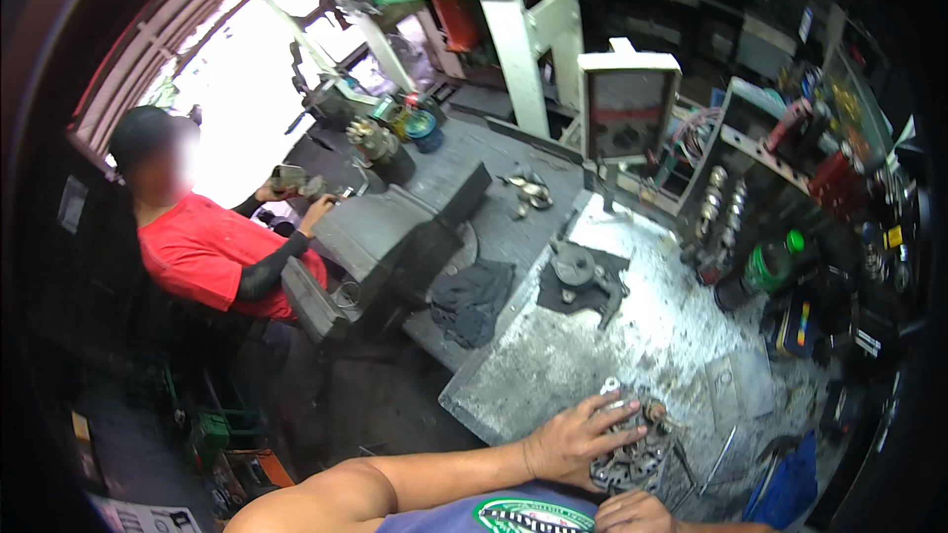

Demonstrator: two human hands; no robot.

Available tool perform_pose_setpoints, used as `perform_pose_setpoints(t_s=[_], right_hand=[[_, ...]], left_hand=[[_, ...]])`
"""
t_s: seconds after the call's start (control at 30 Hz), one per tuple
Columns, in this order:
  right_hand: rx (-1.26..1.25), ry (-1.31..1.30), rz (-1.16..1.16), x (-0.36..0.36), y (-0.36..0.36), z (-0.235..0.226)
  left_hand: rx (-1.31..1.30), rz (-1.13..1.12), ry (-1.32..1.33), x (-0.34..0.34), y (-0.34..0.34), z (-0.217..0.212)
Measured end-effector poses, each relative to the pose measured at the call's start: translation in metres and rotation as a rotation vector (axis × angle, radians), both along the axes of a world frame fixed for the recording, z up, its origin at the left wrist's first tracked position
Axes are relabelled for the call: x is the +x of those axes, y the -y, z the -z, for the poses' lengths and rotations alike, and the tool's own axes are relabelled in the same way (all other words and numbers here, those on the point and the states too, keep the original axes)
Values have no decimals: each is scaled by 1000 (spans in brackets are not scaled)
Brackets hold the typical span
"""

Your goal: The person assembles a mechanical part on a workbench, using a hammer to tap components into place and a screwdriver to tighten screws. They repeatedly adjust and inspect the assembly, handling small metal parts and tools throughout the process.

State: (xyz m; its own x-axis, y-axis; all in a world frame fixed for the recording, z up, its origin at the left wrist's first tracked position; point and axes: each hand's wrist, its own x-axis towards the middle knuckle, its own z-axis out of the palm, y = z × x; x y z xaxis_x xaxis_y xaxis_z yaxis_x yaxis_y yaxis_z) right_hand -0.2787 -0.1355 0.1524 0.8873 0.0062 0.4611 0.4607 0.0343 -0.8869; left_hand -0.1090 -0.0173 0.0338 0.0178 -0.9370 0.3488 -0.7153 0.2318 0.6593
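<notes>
An alternator [632, 461], grey metal with its inner parts exposed, sits at the near edge of the metal-topped bench. Over its left side my left hand [583, 437] is laid, fingers spread across the top and gripping it. My right hand [634, 513] is closed with bent fingers just below the alternator, at the lower edge of the picture. Whatever it may hold is hidden. A thin screwdriver-like tool [719, 459] lies to the right of the alternator. Further up the bench, a round metal part [573, 265] with a curved bracket rests on a dark cloth.
A co-worker in a red shirt [212, 247] handles a metal part at the left, beside a large bench vise [380, 237]. A dark rag [472, 301] lies near the bench's left edge. A green-capped bottle [770, 265], blue cloth [790, 484] and plastic bag [741, 385] are at the right.
</notes>
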Motion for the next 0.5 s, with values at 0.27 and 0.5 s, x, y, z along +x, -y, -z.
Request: perform_pose_setpoints(t_s=[0.27, 0.5], right_hand=[[97, 52, 341, -22, -20, 7], [-280, -93, -47, -28, -29, 9]], left_hand=[[27, -48, 24, -2, 0, -1], [-16, 40, 67, 6, 5, -5]])
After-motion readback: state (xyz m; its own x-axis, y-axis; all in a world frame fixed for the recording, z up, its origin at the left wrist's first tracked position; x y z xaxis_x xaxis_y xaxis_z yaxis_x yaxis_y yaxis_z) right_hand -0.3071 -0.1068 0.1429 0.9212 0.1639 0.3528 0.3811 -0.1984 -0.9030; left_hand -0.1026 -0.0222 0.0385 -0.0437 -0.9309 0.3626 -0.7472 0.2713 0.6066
